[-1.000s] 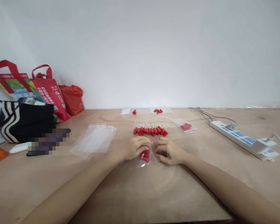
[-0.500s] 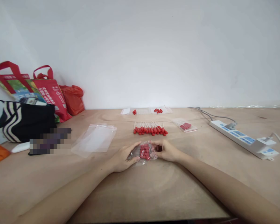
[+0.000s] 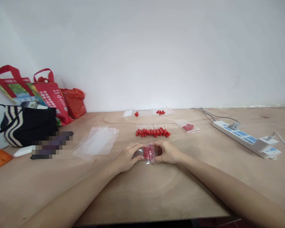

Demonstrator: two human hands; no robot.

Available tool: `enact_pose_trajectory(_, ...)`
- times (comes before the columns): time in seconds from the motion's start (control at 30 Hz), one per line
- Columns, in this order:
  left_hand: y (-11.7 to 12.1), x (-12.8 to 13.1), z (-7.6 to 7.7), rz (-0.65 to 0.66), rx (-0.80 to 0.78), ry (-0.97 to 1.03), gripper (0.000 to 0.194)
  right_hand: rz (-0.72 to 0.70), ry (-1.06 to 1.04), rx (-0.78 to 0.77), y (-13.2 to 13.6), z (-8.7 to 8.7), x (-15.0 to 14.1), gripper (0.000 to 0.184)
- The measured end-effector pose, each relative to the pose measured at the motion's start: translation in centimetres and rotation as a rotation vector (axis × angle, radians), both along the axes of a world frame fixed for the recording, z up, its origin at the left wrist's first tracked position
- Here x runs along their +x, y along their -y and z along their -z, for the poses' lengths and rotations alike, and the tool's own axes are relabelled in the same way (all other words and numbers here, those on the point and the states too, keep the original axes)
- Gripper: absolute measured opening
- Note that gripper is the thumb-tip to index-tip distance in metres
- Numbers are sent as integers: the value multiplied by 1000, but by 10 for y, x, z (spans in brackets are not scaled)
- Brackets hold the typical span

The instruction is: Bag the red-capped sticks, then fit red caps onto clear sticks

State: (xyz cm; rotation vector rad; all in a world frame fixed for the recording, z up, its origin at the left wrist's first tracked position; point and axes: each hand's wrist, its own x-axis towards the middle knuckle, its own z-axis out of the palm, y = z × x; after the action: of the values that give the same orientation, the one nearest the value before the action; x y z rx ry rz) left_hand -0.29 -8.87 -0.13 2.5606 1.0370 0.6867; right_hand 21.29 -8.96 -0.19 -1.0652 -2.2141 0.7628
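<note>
A small clear zip bag [image 3: 147, 153] filled with red-tipped pieces is held just above the wooden table [image 3: 142, 193], between both hands. My left hand [image 3: 127, 158] pinches its left end with curled fingers. My right hand [image 3: 167, 152] grips its right end, by the red zip strip. Just beyond lies a row of red-tipped white sticks [image 3: 153, 131]. A stack of empty clear bags [image 3: 96, 143] lies to the left of my hands.
A filled small bag [image 3: 187, 127] lies right of the sticks. Strips with loose red pieces [image 3: 149, 112] sit by the wall. A white power strip [image 3: 246, 139] with cables is at right. Red shopping bags [image 3: 41, 93] and a striped black bag [image 3: 26, 125] stand at left.
My hands have turned the small bag sideways and lifted it a little; the left hand moved from on top of it to its left end, the right hand to the zip end.
</note>
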Motion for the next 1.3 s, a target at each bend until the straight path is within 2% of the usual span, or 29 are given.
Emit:
enact_pose_trajectory(0.2, -4, -4, -1, 10, 19, -55, 39, -1, -9, 18, 3, 1, -1, 33)
enact_pose_trajectory(0.37, -3, -3, 1, 21, 29, -24, 33, -64, -144, -176, 4, 8, -8, 31)
enact_pose_trajectory(0.5, -4, -3, 1, 35, 18, -15, 31, -102, -147, -182, 2, 8, -8, 20)
enact_pose_trajectory(0.6, -5, -4, 0, 14, 3, -15, 34, -61, -171, -196, -4, 8, 0, 16)
enact_pose_trajectory(0.67, -4, -4, 0, -9, -6, -13, 34, -33, -211, -206, -8, 10, 6, 19)
enact_pose_trajectory(0.73, -4, -4, -1, -26, -18, -10, 34, -35, -248, -230, -10, 12, 11, 32)
enact_pose_trajectory(0.83, -4, -4, -1, -40, -30, 0, 33, -110, -262, -315, -8, 13, 11, 52)
enact_pose_trajectory(1.0, -4, -4, 0, -38, -24, 1, 33, -151, -241, -391, -5, 7, 3, 47)
enact_pose_trajectory(1.13, -4, -4, 0, -36, -30, -3, 33, -184, -272, -528, -10, 3, 13, 44)
enact_pose_trajectory(1.3, -4, -5, -1, -61, -42, -23, 34, -11, -316, -663, -19, 1, 36, 44)
